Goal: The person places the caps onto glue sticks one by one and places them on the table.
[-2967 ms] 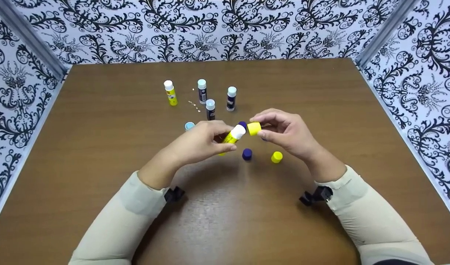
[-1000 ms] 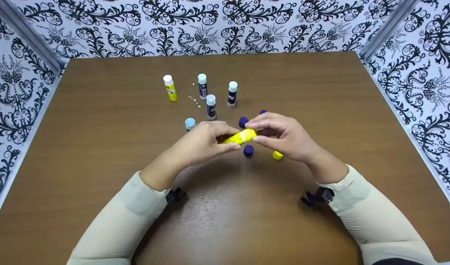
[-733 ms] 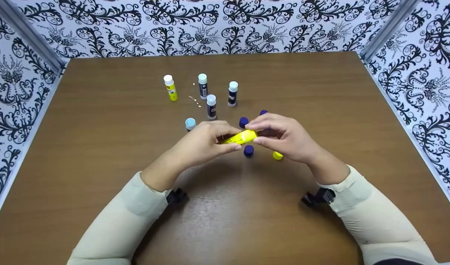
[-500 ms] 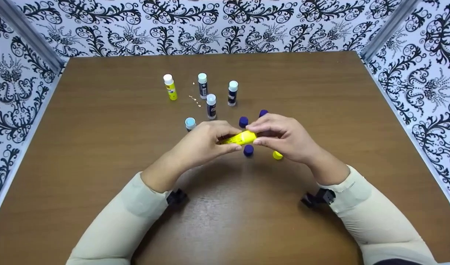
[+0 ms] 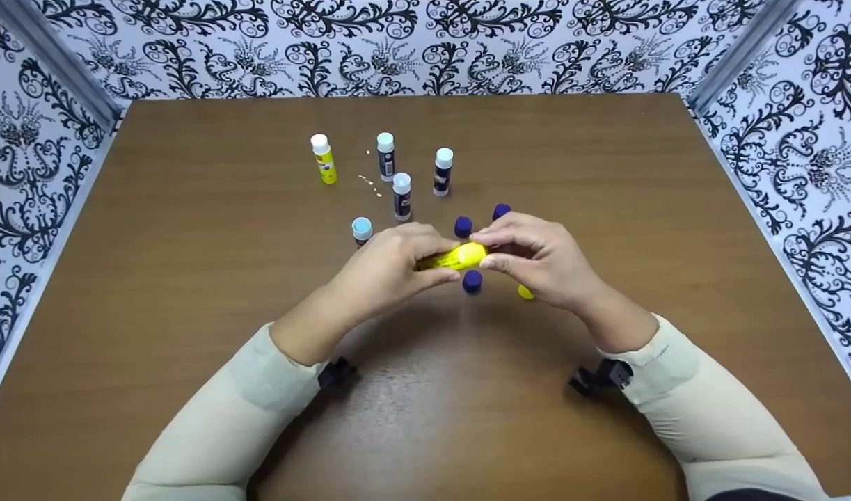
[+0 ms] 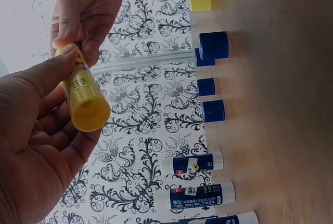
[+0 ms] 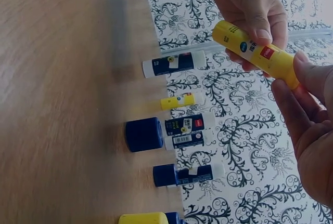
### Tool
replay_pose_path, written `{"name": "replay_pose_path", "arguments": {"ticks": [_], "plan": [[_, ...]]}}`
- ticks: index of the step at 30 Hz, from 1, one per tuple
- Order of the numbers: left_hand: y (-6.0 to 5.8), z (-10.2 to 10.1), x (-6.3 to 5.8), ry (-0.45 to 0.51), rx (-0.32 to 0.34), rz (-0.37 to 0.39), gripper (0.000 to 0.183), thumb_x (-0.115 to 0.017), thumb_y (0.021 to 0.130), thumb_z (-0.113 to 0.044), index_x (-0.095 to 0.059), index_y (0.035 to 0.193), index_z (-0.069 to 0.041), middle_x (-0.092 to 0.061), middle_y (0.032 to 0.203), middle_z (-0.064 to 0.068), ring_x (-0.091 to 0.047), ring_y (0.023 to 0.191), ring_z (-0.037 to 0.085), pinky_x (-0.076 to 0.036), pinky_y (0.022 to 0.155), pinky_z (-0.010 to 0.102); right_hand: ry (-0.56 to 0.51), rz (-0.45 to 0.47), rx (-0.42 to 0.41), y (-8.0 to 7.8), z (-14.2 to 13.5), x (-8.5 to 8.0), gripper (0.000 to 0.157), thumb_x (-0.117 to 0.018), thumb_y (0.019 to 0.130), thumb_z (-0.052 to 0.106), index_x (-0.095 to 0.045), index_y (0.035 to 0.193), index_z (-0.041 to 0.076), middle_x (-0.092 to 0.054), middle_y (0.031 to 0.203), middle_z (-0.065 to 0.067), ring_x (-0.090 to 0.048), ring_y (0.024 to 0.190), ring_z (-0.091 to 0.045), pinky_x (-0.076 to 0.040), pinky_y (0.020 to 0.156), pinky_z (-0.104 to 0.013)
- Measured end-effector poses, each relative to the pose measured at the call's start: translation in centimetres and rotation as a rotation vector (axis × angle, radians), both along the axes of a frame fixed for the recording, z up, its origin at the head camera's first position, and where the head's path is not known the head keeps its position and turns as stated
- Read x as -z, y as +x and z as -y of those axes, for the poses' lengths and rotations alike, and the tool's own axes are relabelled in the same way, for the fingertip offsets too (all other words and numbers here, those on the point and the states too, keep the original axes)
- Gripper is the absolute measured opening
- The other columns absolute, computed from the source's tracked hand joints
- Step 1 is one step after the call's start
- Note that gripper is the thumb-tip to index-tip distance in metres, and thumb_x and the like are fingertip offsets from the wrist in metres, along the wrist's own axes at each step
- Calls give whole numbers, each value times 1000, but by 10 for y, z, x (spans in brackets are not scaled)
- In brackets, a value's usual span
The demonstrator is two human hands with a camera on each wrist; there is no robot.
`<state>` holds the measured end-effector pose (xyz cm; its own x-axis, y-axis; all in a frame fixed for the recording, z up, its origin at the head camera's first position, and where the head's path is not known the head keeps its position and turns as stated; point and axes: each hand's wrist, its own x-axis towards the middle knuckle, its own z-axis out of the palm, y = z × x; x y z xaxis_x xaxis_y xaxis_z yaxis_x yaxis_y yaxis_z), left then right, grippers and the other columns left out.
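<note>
- A brown wood-grain table [image 5: 411, 424] fills most of the head view, bordered at the back and sides by white wall panels [image 5: 397, 52] with black scrollwork.
- Two pale sleeves [image 5: 216, 431] cover the forearms, with a black wrist camera [image 5: 601, 377] at the right cuff and its like at the left.
- The left hand [image 5: 390, 268] grasps the body of a yellow glue stick, fingers and thumb curled round it.
- The right hand [image 5: 540, 261] pinches the cap end of that same stick between fingertips and thumb.
- The yellow glue stick [image 5: 456, 259] is above the table, tilted, between the two hands; the right wrist view shows its red Deli label.
- Four navy glue sticks [image 5: 442, 172] with pale tops stand upright beyond the hands, the nearest partly hidden by the left hand.
- A white-topped yellow glue stick [image 5: 326, 165] stands upright to their left.
- Four navy caps [image 6: 214, 44] sit on the table near the right hand; the head view shows only three.
- A loose yellow cap [image 5: 526, 292] peeks out beneath the right hand.
- Small whitish crumbs [image 5: 370, 182] lie among the standing sticks.
</note>
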<state>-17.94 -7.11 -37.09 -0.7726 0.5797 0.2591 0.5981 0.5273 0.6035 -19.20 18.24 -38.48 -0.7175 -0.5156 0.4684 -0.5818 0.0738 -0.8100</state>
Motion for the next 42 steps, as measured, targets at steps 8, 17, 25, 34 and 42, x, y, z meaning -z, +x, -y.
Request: {"name": "replay_pose_path", "arguments": {"ticks": [8,17,25,34,42], "plan": [[1,-1,0,11,22,-17,39,-81,91,-30,-76,125,-12,-77,110,-1,-64,94,14,-58,87,26,20,-9,-27,0,-3,-2,32,-76,86,-10,-74,118,-6,-71,110,-16,-70,96,-13,-62,83,-25],[1,-2,-2,29,11,32,39,-81,90,-32,-76,124,-14,-75,108,-2,-63,91,12,-58,85,24,43,8,-8,3,-3,-6,31,-75,88,-8,-75,118,-2,-71,112,-16,-70,98,-16,-62,86,-25],[2,-5,-5,29,-14,113,37,-81,91,-33,-76,124,-17,-74,107,-5,-63,91,10,-58,86,23,61,7,8,4,-6,-8,33,-76,88,-8,-75,120,-1,-71,115,-14,-69,100,-17,-61,88,-26],[0,-6,-2,41,14,44,37,-79,93,-32,-75,125,-15,-75,109,-2,-64,90,11,-58,86,24,57,3,-4,3,-8,-12,34,-77,87,-8,-74,120,-2,-71,114,-15,-70,100,-19,-62,87,-29],[1,-5,-4,40,-2,56,35,-78,95,-29,-74,127,-16,-73,110,-2,-63,91,12,-58,87,25,48,9,-10,3,-7,-13,38,-76,88,-7,-71,125,-3,-70,117,-15,-70,101,-20,-62,90,-29]]}}
